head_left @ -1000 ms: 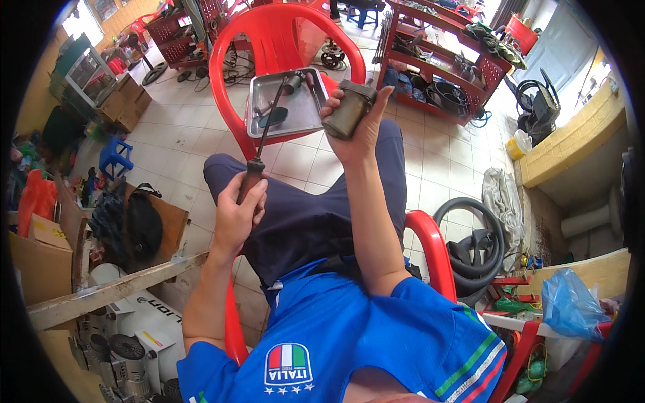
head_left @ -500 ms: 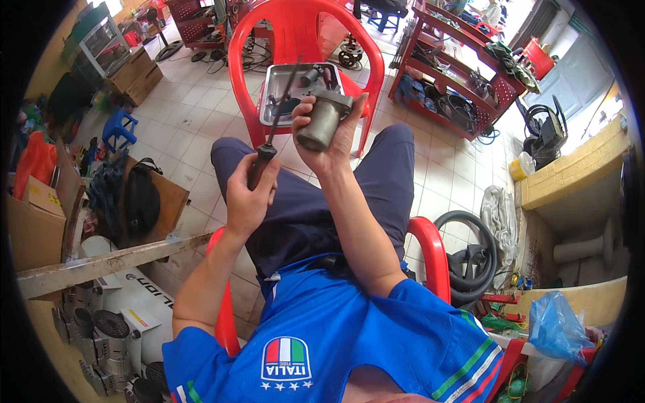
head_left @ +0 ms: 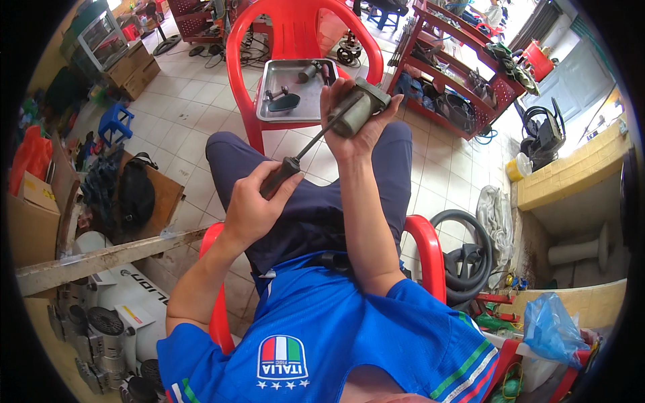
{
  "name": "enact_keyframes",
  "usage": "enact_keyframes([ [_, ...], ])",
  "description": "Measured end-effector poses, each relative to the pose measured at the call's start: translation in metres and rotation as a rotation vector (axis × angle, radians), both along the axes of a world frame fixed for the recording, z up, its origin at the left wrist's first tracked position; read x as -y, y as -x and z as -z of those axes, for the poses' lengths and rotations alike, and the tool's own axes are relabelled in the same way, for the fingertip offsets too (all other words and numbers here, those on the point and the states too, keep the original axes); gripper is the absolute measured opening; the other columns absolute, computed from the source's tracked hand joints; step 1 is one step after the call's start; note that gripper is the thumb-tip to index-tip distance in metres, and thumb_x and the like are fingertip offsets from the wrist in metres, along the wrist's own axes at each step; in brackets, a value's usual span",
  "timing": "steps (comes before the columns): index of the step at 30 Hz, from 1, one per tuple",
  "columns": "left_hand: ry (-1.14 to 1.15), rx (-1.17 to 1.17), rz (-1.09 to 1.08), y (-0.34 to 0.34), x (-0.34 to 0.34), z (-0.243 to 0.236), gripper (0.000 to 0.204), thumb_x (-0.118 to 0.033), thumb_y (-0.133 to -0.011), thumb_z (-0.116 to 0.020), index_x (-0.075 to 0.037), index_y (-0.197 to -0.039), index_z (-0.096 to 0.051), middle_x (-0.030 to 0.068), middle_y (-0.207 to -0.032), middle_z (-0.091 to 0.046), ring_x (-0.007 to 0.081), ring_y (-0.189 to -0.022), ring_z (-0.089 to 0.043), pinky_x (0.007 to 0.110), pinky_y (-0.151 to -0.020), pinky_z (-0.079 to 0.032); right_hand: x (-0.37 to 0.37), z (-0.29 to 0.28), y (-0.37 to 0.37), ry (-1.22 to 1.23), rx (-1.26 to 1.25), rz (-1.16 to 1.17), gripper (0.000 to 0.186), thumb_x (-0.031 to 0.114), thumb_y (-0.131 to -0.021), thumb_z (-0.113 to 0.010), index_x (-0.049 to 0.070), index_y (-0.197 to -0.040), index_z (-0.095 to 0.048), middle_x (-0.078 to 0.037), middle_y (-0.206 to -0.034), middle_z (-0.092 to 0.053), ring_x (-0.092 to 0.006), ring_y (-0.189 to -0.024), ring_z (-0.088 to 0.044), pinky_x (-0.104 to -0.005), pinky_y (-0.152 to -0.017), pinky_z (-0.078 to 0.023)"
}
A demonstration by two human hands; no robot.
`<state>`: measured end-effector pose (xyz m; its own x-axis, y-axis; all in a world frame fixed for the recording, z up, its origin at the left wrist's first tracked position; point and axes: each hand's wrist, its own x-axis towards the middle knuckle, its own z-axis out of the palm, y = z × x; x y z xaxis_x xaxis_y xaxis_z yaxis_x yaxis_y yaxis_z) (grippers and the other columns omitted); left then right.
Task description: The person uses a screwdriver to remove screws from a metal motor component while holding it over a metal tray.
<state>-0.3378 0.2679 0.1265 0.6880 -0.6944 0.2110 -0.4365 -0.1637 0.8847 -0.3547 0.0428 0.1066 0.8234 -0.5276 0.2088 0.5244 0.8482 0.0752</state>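
Note:
My left hand (head_left: 256,205) grips the dark handle of a screwdriver (head_left: 281,176), whose long shaft slants up to the right, its tip end lying over or against a grey-olive metal cylinder with a flanged end (head_left: 357,114). My right hand (head_left: 353,142) holds that cylinder, fingers and thumb round it, above my right thigh. Behind them, a metal tray (head_left: 275,115) on a red plastic chair (head_left: 290,27) holds several small parts, including a dark green oval piece (head_left: 285,103).
Red tool carts (head_left: 457,80) stand at the back. A blue stool (head_left: 115,123) and cartons (head_left: 33,235) are at left. Black tubes (head_left: 463,221) lie at right beside a yellow ledge (head_left: 564,158). A beam (head_left: 101,265) crosses lower left; a blue bag (head_left: 547,326) hangs lower right.
My right hand has moved up and right from half a second ago, turning the cylinder more slanted. The screwdriver has tilted rightward, its shaft now crossing to the cylinder.

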Motion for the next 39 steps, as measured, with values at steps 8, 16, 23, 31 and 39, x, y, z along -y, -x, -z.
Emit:
enact_keyframes([
  [8, -0.024, -0.101, -0.008, -0.007, 0.001, 0.012, 0.032, -0.031, -0.097, -0.069, 0.0, -0.106, -0.066, -0.0007, -0.07, -0.059, 0.0048, -0.063, -0.051, 0.023, -0.058, -0.04, -0.004, -0.007, 0.002, 0.116, -0.044, 0.079, 0.09, 0.081, -0.076, -0.063, 0.007, -0.125, -0.059, -0.016, -0.116, -0.069, -0.0292, -0.104, -0.069, -0.0474, -0.097, -0.054],
  [16, -0.011, -0.108, -0.011, -0.01, -0.001, 0.012, 0.03, -0.031, -0.097, -0.068, -0.002, -0.105, -0.065, -0.0044, -0.066, -0.056, 0.0032, -0.058, -0.048, 0.022, -0.054, -0.037, -0.003, -0.003, 0.001, 0.13, -0.035, 0.059, 0.088, 0.08, -0.078, -0.061, 0.007, -0.126, -0.058, -0.017, -0.118, -0.068, -0.0292, -0.1, -0.07, -0.0456, -0.088, -0.059],
  [23, 0.024, 0.164, -0.075, -0.01, 0.0, 0.011, 0.03, -0.029, -0.096, -0.07, -0.001, -0.107, -0.066, -0.0033, -0.069, -0.058, 0.0039, -0.061, -0.05, 0.022, -0.057, -0.04, -0.004, -0.006, 0.003, 0.224, -0.11, 0.12, 0.085, 0.079, -0.08, -0.061, 0.008, -0.127, -0.056, -0.017, -0.114, -0.067, -0.0315, -0.102, -0.068, -0.0463, -0.091, -0.057],
  [31, 0.028, -0.709, 0.201, -0.017, -0.004, 0.003, 0.031, -0.034, -0.103, -0.057, -0.003, -0.103, -0.06, -0.0014, -0.065, -0.05, 0.0044, -0.048, -0.041, 0.019, -0.043, -0.031, -0.005, -0.008, 0.004, 0.264, -0.17, 0.111, 0.082, 0.079, -0.083, -0.056, 0.009, -0.126, -0.057, -0.016, -0.113, -0.067, -0.0308, -0.102, -0.067, -0.0449, -0.089, -0.056],
  [39, 0.169, -1.433, 0.558, -0.033, -0.007, 0.015, 0.03, -0.036, -0.104, -0.054, -0.007, -0.112, -0.051, 0.0024, -0.087, -0.052, 0.0071, -0.059, -0.049, 0.017, -0.04, -0.032, 0.0, -0.004, 0.003, 0.148, 0.08, -0.076, 0.075, 0.075, -0.084, -0.059, 0.009, -0.119, -0.058, -0.012, -0.101, -0.066, -0.0245, -0.088, -0.065, -0.0404, -0.082, -0.056],
])
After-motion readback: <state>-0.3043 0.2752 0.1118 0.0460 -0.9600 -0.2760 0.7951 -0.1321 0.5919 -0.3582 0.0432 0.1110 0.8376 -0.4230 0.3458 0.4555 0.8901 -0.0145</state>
